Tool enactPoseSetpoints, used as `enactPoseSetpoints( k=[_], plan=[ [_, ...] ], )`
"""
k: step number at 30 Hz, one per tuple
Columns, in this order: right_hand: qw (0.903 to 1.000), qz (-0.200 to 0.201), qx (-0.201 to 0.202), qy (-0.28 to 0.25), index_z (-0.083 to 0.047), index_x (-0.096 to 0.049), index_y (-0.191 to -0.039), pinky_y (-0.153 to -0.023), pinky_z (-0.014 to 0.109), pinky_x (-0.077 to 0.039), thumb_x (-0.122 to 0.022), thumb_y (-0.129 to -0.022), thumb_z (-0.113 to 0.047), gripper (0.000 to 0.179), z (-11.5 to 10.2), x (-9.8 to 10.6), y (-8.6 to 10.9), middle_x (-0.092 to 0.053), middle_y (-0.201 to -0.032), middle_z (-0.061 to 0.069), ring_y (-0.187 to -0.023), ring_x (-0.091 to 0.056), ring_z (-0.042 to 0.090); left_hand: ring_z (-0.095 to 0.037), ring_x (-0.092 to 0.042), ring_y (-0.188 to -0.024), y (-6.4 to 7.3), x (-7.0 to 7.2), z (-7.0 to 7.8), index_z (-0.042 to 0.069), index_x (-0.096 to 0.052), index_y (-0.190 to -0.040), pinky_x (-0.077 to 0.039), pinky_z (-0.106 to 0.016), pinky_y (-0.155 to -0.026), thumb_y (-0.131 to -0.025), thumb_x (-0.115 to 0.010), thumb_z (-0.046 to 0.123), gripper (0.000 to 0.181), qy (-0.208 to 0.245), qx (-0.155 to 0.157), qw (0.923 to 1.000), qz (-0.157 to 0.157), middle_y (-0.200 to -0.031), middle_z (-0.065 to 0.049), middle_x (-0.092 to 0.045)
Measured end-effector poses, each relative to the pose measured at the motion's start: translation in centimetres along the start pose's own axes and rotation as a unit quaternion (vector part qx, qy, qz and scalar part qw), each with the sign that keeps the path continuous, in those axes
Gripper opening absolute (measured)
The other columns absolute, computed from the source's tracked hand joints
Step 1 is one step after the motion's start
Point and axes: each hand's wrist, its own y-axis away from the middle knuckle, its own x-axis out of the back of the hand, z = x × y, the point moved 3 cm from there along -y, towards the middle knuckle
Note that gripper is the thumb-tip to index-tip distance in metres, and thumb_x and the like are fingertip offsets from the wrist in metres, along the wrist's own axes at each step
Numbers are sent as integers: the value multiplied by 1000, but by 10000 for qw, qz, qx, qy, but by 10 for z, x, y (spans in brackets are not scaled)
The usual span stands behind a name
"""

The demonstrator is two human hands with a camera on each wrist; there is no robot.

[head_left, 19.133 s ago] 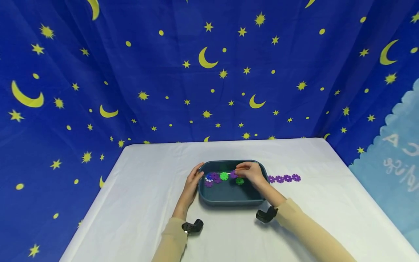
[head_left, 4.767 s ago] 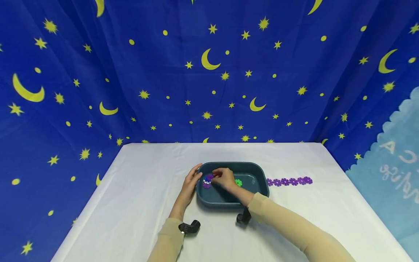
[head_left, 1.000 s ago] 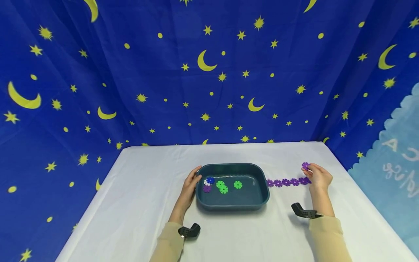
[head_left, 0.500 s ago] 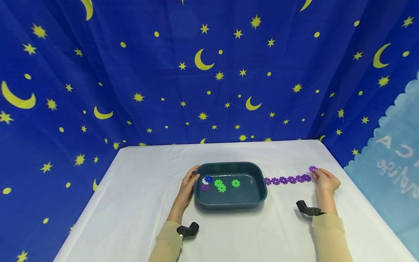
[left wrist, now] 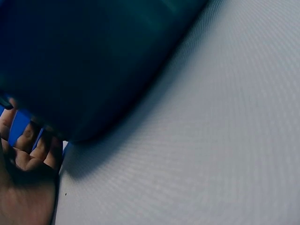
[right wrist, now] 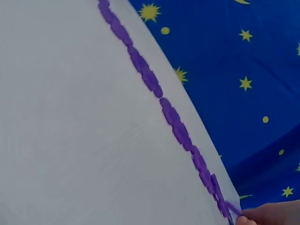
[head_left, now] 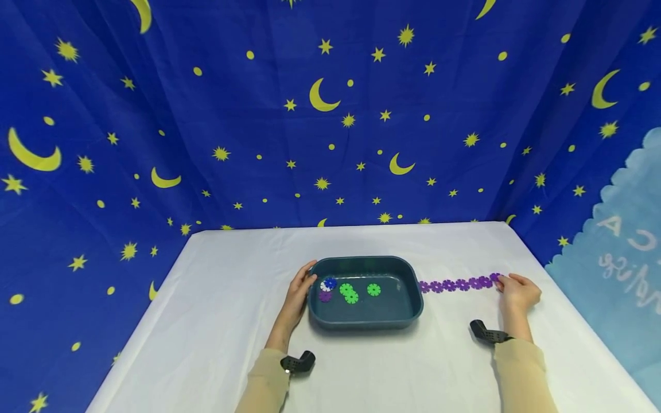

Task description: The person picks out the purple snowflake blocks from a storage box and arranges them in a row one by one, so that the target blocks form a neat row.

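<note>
A dark blue-green plastic tub (head_left: 392, 312) stands on the table. My left hand (head_left: 295, 297) grips its left side, thumb at the rim; in the left wrist view the fingers bend against the wall. Near the tub's left end lie a purple snowflake disc (head_left: 325, 296), a blue disc (head_left: 330, 283) and a white one; several green discs (head_left: 373, 289) lie farther right. A row of purple snowflake discs (head_left: 449, 285) runs rightward from the tub. At its right end my right hand (head_left: 518, 292) pinches another purple disc (head_left: 496, 277), tilted against the row's end in the right wrist view (right wrist: 233, 207).
White cloth covers the table (head_left: 232, 321). A blue curtain (head_left: 279, 172) with yellow moons and stars hangs along the back and sides. A light blue lettered panel (head_left: 614, 252) is at the right. Black cameras (head_left: 299, 362) sit on both wrists.
Earlier, my right hand took purple discs from the tub and the row grew rightward. In the last second it moved right and lowered its purple disc to the row's end. My left hand stays put.
</note>
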Motion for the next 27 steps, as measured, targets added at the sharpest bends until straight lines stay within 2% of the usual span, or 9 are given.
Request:
enactPoseSetpoints(
  k=[5,13,16,20,23,27],
  plan=[
    [9973,161,236,677,-5,-58,-95,-41,13,-43,-61,-82,7,18,3,1,-1,-47,-42,-22,-40,-50,-3,-31,-7,-148,2,0,0,3,-36,-145,-6,-53,-119,-99,-47,14,48,32,0,10000,-23,-158,-14,-20],
    [9939,292,457,962,-4,-58,-95,-40,12,-41,-62,-80,11,22,3,-1,1,-44,-46,-21,-38,-49,-5,-30,-13,-147,2,1,-1,4,-39,-144,-8,-52,-119,-99,-47,14,46,67,-17,10000,-20,-156,-14,-25],
    [9944,283,451,918,-4,-60,-98,-42,11,-42,-61,-81,9,21,4,0,-1,-44,-48,-20,-40,-48,-5,-29,-17,-145,2,1,-1,5,-40,-143,-11,-52,-118,-99,-48,14,46,41,-38,10000,-28,-155,-14,-27],
    [9965,216,356,721,-7,-60,-97,-45,10,-43,-59,-84,5,17,3,3,-1,-46,-52,-19,-43,-49,-5,-27,-17,-145,-5,3,-14,9,-41,-143,-12,-52,-118,-99,-49,18,46,-45,-124,9999,13,-156,-11,-28],
    [9978,190,274,570,-11,-60,-90,-46,9,-43,-59,-85,3,15,-1,3,2,-47,-51,-19,-44,-50,-5,-28,-20,-143,-7,4,-16,8,-41,-144,-13,-52,-117,-99,-48,17,46,-39,-151,9999,21,-155,-12,-29],
    [9992,-12,249,321,-10,-60,-86,-48,9,-45,-58,-84,4,14,-8,-5,6,-49,-50,-19,-44,-51,-6,-28,-29,-136,0,2,-3,6,-41,-143,-20,-49,-115,-99,-48,13,46,-72,-61,10000,24,-151,-16,-34]
  ],
)
